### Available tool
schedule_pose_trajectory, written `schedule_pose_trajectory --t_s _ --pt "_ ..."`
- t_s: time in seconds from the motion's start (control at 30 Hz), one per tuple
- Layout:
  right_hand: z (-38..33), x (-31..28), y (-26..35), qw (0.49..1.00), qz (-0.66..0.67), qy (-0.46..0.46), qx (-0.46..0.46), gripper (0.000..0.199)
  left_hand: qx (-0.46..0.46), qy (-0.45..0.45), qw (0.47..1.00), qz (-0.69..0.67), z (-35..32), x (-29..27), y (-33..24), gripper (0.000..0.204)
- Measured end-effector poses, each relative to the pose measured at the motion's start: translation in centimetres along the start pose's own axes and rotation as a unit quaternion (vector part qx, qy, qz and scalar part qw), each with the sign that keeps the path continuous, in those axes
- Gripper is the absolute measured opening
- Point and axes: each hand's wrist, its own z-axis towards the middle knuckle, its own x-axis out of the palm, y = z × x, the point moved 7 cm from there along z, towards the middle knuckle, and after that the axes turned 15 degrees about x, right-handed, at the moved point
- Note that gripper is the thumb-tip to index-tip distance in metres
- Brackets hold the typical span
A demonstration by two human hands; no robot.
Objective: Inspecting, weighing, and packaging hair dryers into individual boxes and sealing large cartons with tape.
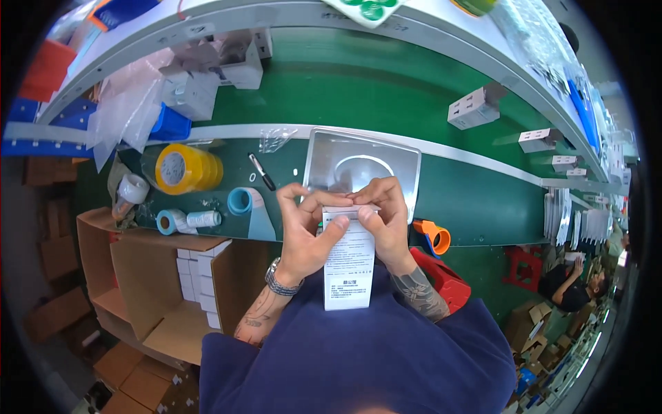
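Observation:
A tall narrow white carton (349,269) with dark print stands in front of my chest, its far end between my two hands. My left hand (301,231) grips that end from the left, thumb on the printed face. From the right, my right hand (390,224) holds the same end, its thumb also on the face. Both hands' fingertips meet at the carton's top edge, where the flap is partly hidden by them. Just beyond the hands lies a shallow metal tray (321,155) on the green table.
Yellow tape rolls (189,169), a black marker (262,172) and a light-blue label roll (241,201) lie left of the tray. An open cardboard box (141,283) holding several white cartons stands lower left. A red tape dispenser (441,279) sits by my right forearm. White cartons (474,108) stand on the far green shelf.

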Motion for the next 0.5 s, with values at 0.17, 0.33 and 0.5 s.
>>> schedule_pose_trajectory --t_s 0.17,0.33,0.5 --pt "0.2 2.5 -0.5 0.993 -0.014 0.006 0.119 0.01 -0.048 -0.021 0.996 0.067 0.3 -2.2 -0.6 0.027" --pt "1.3 3.2 -0.2 0.992 -0.071 -0.043 0.1 0.014 -0.005 -0.018 0.989 0.146 1.8 -3.9 -0.7 0.014" --pt "2.1 3.1 0.7 0.985 -0.172 0.021 0.028 0.019 -0.045 0.061 0.994 0.074 2.2 -5.2 0.9 0.015"
